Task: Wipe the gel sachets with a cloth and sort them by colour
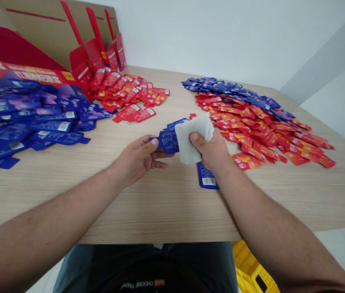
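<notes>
My left hand (140, 158) pinches the narrow end of a blue sachet (168, 141) between thumb and fingers, above the middle of the table. In my right hand (213, 150) is a folded white cloth (191, 136), with the thumb pressed on its front. The cloth covers the right end of the blue sachet, so that end is hidden. Below my right hand, another blue sachet (206, 179) with a barcode lies on the table, partly covered by the hand. Just behind the held sachet, a further blue sachet (177, 123) is partly visible.
Blue sachets (47, 118) are heaped at the left, before a printed carton (22, 69). Red sachets (129, 91) lie by its right end. At the right spread more red sachets (260, 126), with blue sachets (230, 89) behind them. A yellow basket (248, 264) stands below the table edge.
</notes>
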The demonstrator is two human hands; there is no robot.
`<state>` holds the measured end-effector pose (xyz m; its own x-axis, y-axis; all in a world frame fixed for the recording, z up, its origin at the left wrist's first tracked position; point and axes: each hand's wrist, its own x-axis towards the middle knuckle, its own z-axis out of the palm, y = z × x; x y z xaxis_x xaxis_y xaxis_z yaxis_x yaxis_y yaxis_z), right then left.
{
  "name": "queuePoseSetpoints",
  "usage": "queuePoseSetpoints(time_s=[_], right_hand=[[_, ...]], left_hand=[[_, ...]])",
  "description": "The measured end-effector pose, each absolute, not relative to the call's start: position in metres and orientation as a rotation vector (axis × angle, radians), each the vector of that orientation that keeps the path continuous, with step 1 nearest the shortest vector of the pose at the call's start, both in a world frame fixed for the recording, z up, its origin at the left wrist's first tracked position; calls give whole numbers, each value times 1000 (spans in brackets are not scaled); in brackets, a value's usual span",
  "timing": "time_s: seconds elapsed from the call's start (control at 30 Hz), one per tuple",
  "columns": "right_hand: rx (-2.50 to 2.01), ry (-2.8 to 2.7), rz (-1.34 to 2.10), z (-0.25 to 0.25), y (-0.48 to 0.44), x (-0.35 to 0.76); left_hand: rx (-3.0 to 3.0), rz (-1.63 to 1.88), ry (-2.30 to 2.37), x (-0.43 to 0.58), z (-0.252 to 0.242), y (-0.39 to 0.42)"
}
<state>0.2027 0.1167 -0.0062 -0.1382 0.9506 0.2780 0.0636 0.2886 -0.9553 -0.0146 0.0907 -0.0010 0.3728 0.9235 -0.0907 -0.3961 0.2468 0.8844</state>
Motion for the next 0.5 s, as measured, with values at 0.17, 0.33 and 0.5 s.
queuePoseSetpoints(time_s=[0.17, 0.33, 0.5], right_hand=[[-1158, -1726, 665, 4, 113, 201], [-1213, -1907, 90, 10, 98, 186], [-1277, -1951, 89, 8, 103, 188]], left_hand=[[857, 1083, 773, -11, -3, 91], [960, 1102, 732, -6, -9, 89], [1061, 1068, 687, -9, -13, 89]])
